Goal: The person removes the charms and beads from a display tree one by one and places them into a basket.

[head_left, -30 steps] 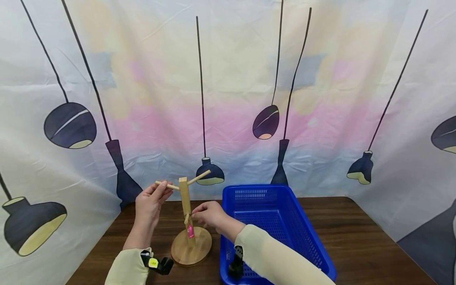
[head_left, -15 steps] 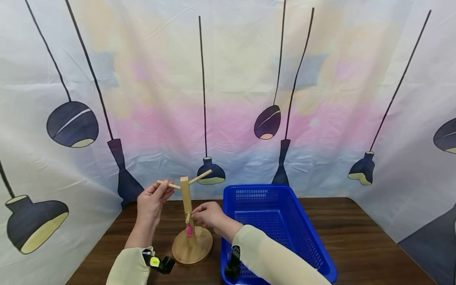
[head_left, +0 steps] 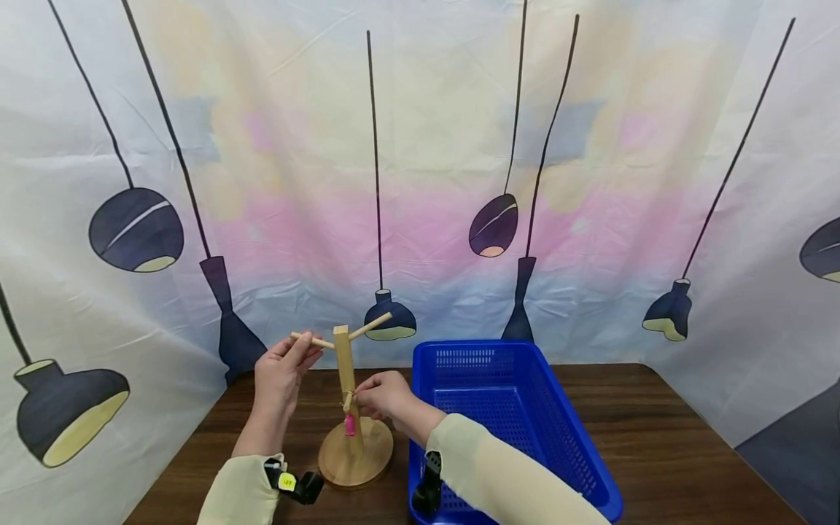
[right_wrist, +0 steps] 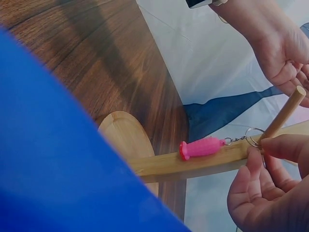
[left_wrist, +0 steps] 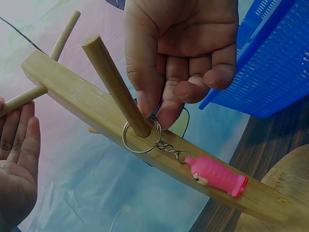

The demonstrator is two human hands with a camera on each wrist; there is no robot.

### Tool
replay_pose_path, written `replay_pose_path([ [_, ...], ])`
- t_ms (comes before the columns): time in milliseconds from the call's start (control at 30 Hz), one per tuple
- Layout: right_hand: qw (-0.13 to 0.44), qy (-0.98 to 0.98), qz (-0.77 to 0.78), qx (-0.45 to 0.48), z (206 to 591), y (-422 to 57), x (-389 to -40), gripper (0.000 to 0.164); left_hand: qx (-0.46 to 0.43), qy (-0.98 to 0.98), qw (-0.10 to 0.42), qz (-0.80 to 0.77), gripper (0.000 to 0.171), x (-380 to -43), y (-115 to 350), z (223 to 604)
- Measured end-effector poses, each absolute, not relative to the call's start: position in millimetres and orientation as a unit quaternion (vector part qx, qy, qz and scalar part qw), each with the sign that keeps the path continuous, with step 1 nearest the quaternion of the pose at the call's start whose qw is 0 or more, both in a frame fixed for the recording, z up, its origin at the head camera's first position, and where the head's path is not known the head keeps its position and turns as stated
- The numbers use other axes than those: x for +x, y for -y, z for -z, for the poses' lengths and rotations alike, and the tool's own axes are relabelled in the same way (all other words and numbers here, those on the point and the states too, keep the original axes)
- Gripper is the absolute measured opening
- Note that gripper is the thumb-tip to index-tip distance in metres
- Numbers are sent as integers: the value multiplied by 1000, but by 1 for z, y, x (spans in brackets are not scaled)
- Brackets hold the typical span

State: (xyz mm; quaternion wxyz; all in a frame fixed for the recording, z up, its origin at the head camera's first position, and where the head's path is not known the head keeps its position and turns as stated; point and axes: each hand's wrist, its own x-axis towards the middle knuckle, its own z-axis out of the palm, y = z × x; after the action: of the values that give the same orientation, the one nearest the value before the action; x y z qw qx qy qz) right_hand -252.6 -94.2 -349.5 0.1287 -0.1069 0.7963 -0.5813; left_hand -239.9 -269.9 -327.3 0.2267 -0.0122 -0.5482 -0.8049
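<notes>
A wooden peg stand [head_left: 344,364] with a round base stands upright on the table. My left hand [head_left: 278,375] holds its upper left peg between thumb and fingers. My right hand [head_left: 389,397] is at the lower front peg [left_wrist: 116,84]. Its thumb and index finger pinch the metal ring [left_wrist: 124,140] of a keychain, and the ring lies around that peg close to the post. From the ring a short chain leads to a pink figure charm [left_wrist: 217,176], hanging below the peg against the post. In the right wrist view, fingers partly cover the ring.
Right of the stand sits a blue plastic basket [head_left: 571,415] with perforated walls, beneath my right forearm. Another peg [head_left: 370,326] sticks out at the stand's upper right. The dark wooden table [head_left: 630,430] ends at a lamp-patterned curtain [head_left: 433,146].
The pink charm has turned and swung slightly below the peg. Both hands keep their places on the stand, and the head view has shifted a little.
</notes>
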Motion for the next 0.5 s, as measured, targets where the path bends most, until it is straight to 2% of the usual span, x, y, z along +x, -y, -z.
replay_pose_path([
  [500,143,-800,571,-116,344,91,-252,11,-11,549,225,804,28,-241,269,327],
])
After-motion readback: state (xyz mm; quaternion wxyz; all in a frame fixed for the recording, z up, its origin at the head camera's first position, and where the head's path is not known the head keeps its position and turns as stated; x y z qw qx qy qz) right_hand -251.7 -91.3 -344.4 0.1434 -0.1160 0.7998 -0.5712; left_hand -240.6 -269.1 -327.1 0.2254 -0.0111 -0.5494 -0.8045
